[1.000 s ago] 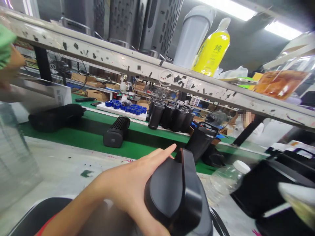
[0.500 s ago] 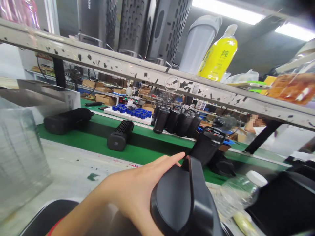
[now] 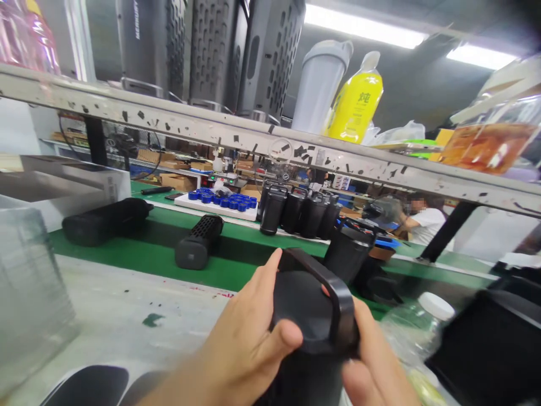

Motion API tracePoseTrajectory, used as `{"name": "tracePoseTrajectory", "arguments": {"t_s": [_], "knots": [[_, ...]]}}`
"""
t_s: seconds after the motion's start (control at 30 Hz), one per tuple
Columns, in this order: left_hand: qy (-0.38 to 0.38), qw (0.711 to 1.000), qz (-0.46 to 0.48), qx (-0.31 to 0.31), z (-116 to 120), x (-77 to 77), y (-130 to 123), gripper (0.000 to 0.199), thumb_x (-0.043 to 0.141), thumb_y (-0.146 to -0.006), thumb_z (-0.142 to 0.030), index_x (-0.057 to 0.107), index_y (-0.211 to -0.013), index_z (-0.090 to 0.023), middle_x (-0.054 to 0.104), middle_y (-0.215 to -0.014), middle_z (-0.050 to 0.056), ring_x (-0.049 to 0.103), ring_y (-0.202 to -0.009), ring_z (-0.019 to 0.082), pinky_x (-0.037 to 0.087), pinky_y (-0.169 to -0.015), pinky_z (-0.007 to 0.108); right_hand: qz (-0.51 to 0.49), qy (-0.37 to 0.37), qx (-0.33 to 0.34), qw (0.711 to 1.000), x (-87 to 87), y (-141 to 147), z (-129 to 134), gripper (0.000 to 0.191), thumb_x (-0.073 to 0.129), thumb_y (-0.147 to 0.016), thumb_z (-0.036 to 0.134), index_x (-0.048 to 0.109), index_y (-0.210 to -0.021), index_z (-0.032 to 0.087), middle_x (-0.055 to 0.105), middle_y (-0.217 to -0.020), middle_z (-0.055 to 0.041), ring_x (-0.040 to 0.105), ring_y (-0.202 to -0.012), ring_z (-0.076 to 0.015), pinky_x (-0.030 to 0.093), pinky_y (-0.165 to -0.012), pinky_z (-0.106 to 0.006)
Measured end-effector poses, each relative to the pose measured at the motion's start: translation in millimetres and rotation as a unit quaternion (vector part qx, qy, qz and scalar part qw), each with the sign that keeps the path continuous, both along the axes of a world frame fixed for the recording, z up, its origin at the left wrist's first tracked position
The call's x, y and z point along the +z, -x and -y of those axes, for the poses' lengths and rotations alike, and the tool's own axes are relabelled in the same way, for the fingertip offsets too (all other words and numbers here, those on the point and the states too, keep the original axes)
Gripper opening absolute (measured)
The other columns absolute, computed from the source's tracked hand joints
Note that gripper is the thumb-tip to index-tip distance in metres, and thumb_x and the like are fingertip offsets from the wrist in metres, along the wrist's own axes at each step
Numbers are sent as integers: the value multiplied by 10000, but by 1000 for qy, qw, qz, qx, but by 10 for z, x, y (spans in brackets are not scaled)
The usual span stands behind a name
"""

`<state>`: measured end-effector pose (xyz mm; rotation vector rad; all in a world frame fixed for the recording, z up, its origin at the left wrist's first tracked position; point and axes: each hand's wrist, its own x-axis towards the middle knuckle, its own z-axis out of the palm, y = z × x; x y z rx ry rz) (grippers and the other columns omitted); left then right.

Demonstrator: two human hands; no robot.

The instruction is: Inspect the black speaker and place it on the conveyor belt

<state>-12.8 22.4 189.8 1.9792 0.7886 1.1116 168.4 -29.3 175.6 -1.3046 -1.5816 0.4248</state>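
Observation:
I hold a black cylindrical device (image 3: 310,304) with a carry handle arching over its top end, low in the middle of the view. My left hand (image 3: 249,338) wraps its left side, thumb across the front and forefinger up along the handle. My right hand (image 3: 372,361) grips it from the right, fingers tucked under the handle. The device's lower body is hidden by my hands.
A green conveyor belt (image 3: 160,248) carries two black cylinders (image 3: 198,241) lying down. Behind stand several upright black units (image 3: 296,211), a white tray of blue caps (image 3: 220,202). A clear plastic bottle (image 3: 414,327) lies at right; a shelf rail (image 3: 253,135) runs overhead. A person sits at far right.
My right hand has come in and taken the device's right side. The device has turned more upright with its handle facing me, and my left thumb has moved across its front.

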Motion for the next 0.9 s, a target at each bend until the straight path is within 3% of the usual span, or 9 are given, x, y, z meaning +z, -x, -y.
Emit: {"name": "tracePoseTrajectory", "arguments": {"t_s": [0.1, 0.23, 0.3, 0.4, 0.47, 0.53, 0.67, 0.8, 0.9], "knots": [[-29, 999, -7, 39, 20, -14, -13, 1080, 165, -792, -908, 145, -1588, -178, 415, -1516, 181, 367, -1418, 403, 349, -1153, 541, -61, 14, 2, 998, 124, 30, -252, 783, 682, -707, 816, 588, -1232, 242, 669, -1130, -44, 641, -1042, -265, 544, -804, -269], [39, 999, 24, 16, -220, -107, 19, 885, 418, -909, -730, 200, -1573, -187, 435, -1450, 192, 415, -1368, 355, 390, -1118, 514, -214, 7, 46, 976, 30, -228, -570, 565, 732, -726, 688, 696, -1055, 230, 689, -1144, -51, 655, -1010, -252, 542, -796, -249], [95, 990, 77, -74, -442, -249, -25, 1110, 677, -768, -716, 175, -1570, -137, 431, -1409, 222, 444, -1331, 353, 407, -1101, 502, -256, 2, 78, 963, -54, -368, -654, 508, 682, -756, 674, 728, -1007, 234, 672, -1204, -64, 653, -1052, -283, 546, -852, -284], [178, 945, 112, -250, -697, -529, -190, 1428, 934, -451, -627, 177, -1571, -170, 320, -1548, 220, 310, -1449, 411, 210, -1209, 556, -302, 3, 110, 947, -94, -418, -626, 468, 650, -774, 646, 733, -1011, 252, 650, -1249, -58, 647, -1058, -295, 550, -868, -306], [201, 903, 144, -351, -714, -653, -314, 1307, 959, -451, -562, 317, -1530, -197, 406, -1529, 189, 334, -1444, 428, 209, -1206, 568, -358, 34, 117, 926, -67, -362, -552, 458, 699, -731, 640, 732, -1001, 271, 698, -1123, -55, 673, -924, -263, 571, -776, -289], [188, 881, 189, -390, -618, -670, -393, 1118, 914, -563, -573, 409, -1481, -182, 507, -1457, 178, 404, -1407, 418, 277, -1186, 547, -390, 54, 128, 910, -34, -302, -501, 478, 716, -707, 651, 733, -1003, 276, 715, -1053, -55, 674, -882, -258, 579, -747, -291], [170, 903, 219, -327, -392, -516, -388, 1042, 761, -710, -691, 334, -1510, -179, 470, -1485, 197, 413, -1402, 399, 339, -1161, 521, -353, 20, 165, 921, -39, -294, -568, 460, 597, -825, 649, 732, -1007, 249, 672, -1200, -49, 630, -1092, -269, 544, -889, -280], [185, 920, 194, -286, -391, -441, -333, 1044, 702, -744, -717, 279, -1531, -178, 468, -1485, 204, 421, -1394, 404, 322, -1170, 548, -344, 40, 146, 927, -78, -323, -718, 470, 611, -822, 682, 741, -953, 249, 687, -1159, -37, 658, -1027, -228, 548, -851, -240], [189, 924, 190, -273, -456, -462, -330, 1035, 692, -747, -724, 290, -1530, -180, 460, -1495, 192, 415, -1400, 398, 336, -1168, 532, -349, 44, 124, 928, -81, -326, -747, 472, 633, -829, 664, 739, -997, 236, 685, -1155, -51, 648, -1062, -254, 545, -911, -295]]}}
